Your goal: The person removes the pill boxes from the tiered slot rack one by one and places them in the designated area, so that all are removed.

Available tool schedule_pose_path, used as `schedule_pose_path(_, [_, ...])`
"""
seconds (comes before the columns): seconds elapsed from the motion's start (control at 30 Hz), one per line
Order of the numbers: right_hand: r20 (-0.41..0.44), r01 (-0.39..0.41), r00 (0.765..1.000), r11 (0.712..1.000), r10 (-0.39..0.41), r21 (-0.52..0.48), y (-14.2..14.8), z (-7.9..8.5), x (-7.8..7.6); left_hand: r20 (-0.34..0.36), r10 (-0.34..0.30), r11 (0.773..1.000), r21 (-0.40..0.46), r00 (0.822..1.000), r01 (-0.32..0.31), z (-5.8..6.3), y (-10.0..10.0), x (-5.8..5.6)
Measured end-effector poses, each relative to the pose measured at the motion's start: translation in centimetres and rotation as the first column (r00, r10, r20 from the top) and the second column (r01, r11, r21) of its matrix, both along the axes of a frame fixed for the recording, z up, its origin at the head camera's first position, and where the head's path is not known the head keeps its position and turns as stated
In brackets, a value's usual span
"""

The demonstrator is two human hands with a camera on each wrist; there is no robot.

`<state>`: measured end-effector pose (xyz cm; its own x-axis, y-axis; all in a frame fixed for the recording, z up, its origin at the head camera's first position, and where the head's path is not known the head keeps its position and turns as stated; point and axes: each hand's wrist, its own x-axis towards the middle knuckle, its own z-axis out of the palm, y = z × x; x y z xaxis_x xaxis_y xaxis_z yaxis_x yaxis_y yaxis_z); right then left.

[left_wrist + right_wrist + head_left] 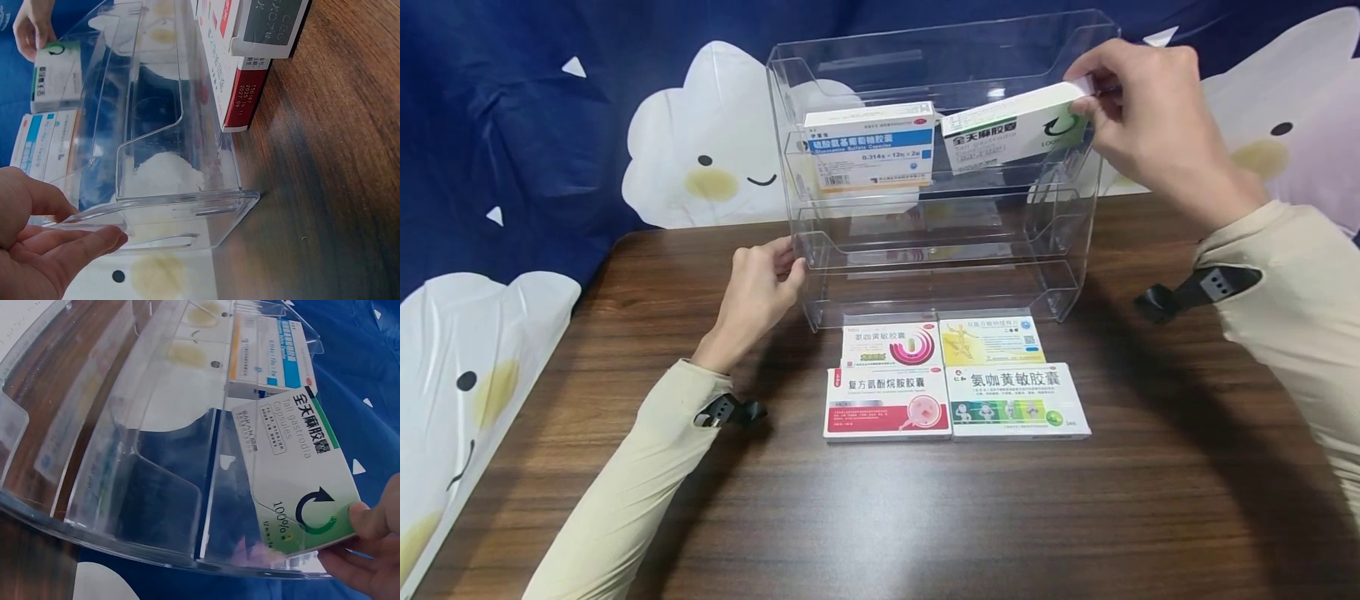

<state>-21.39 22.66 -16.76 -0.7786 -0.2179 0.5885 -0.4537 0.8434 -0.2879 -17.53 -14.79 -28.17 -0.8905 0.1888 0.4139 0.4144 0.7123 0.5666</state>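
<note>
Grip by left hand (754,287) on rack (942,242), left side, likely steadying. Pinch by right hand (1161,121) on tilted carton (1011,135), rack's upper right, likely for control.

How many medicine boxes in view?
6: blue box in the rack; tilted box in the right hand; on the table, red box, green box in front, pink box, yellow box behind. Others may be hidden.

Glare and soft shadows mark the table (880,500).
</note>
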Motion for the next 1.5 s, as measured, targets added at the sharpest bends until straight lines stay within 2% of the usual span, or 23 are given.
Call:
schedule_pose_path(0.07, [-0.019, 0.0, 1.0, 1.0, 0.0, -0.017, 0.1, 0.1, 0.4, -0.004, -0.002, 1.0, -0.003, 1.0, 0.002, 0.0, 0.0, 0.0])
schedule_pose_path(0.27, [-0.177, -0.046, 0.984, 0.997, 0.035, -0.059, 0.9, 0.7, 1.4, 0.006, -0.003, 1.0, 0.006, 1.0, 0.003, -0.1, 0.0, 0.0])
schedule_pose_path(0.37, [-0.162, -0.054, 0.986, 0.984, 0.026, -0.171, 1.4, 0.9, 2.0, 0.025, 0.004, 1.0, 0.023, 1.0, -0.005, -0.1, 0.0, -0.1])
schedule_pose_path(0.43, [-0.105, -0.066, 0.994, 0.951, 0.036, -0.302, 1.7, 0.9, 2.4, 0.04, 0.006, 0.999, 0.041, 0.999, -0.008, 0.0, -0.1, -0.1])
schedule_pose_path(0.5, [-0.028, -0.068, 0.998, 0.894, 0.062, -0.442, 2.1, 0.8, 2.8, 0.053, 0.007, 0.999, 0.054, 0.999, -0.01, 0.0, -0.1, -0.2])
schedule_pose_path(0.53, [-0.005, -0.074, 0.997, 0.865, 0.083, -0.496, 2.3, 0.6, 3.1, 0.06, 0.003, 0.998, 0.06, 0.998, -0.007, 0.0, -0.1, -0.3])
schedule_pose_path(0.6, [0.03, -0.077, 0.993, 0.827, 0.112, -0.557, 2.8, 0.1, 3.8, 0.066, 0.002, 0.998, 0.061, 0.998, -0.006, 0.1, -0.1, -0.3])
schedule_pose_path(0.67, [0.05, -0.084, 0.989, 0.801, 0.14, -0.593, 3.2, -0.4, 4.4, 0.071, 0.003, 0.998, 0.058, 0.997, -0.007, 0.2, 0.0, -0.3])
schedule_pose_path(0.77, [0.072, -0.085, 0.984, 0.782, 0.165, -0.617, 3.7, -1.5, 5.3, 0.077, 0.009, 0.998, 0.057, 0.997, -0.014, 0.3, 0.0, -0.2])
schedule_pose_path(0.87, [0.099, -0.074, 0.978, 0.751, 0.183, -0.657, 3.9, -2.6, 6.3, 0.079, 0.012, 0.998, 0.059, 0.997, -0.017, 0.4, 0.0, -0.1])
schedule_pose_path(0.9, [0.109, -0.076, 0.972, 0.722, 0.206, -0.688, 3.9, -3.1, 6.7, 0.08, 0.014, 0.998, 0.058, 0.997, -0.019, 0.4, 0.0, -0.1])
schedule_pose_path(0.97, [0.147, -0.056, 0.963, 0.703, 0.225, -0.709, 3.9, -4.1, 7.5, 0.079, 0.016, 0.998, 0.058, 0.997, -0.021, 0.4, 0.0, -0.1])
schedule_pose_path(1.1, [0.178, -0.068, 0.915, 0.574, 0.361, -0.816, 3.9, -6.5, 9.2, 0.085, 0.016, 0.998, 0.058, 0.996, -0.021, 0.3, 0.0, -0.1])
schedule_pose_path(1.13, [0.191, -0.062, 0.906, 0.567, 0.377, -0.822, 3.9, -7.0, 9.6, 0.085, 0.015, 0.998, 0.058, 0.996, -0.02, 0.3, -0.1, -0.1])
schedule_pose_path(1.2, [0.202, -0.054, 0.888, 0.53, 0.413, -0.846, 4.0, -8.0, 10.4, 0.084, 0.011, 0.998, 0.06, 0.996, -0.016, 0.3, -0.1, -0.1])
schedule_pose_path(1.27, [0.245, -0.027, 0.879, 0.557, 0.408, -0.83, 4.0, -8.7, 11.3, 0.08, 0.007, 0.998, 0.063, 0.997, -0.013, 0.3, -0.1, -0.2])
schedule_pose_path(1.4, [0.382, 0.065, 0.88, 0.725, 0.282, -0.686, 4.2, -9.9, 13.2, 0.075, 0.002, 0.998, 0.063, 0.997, -0.007, 0.3, -0.1, -0.2])
schedule_pose_path(1.47, [0.433, 0.088, 0.868, 0.783, 0.243, -0.616, 4.2, -10.6, 14.3, 0.076, 0.001, 0.998, 0.061, 0.997, -0.005, 0.2, -0.2, -0.2])
schedule_pose_path(1.5, [0.453, 0.097, 0.859, 0.795, 0.237, -0.599, 4.2, -10.9, 14.8, 0.077, 0.001, 0.998, 0.06, 0.997, -0.006, 0.2, -0.2, -0.2])
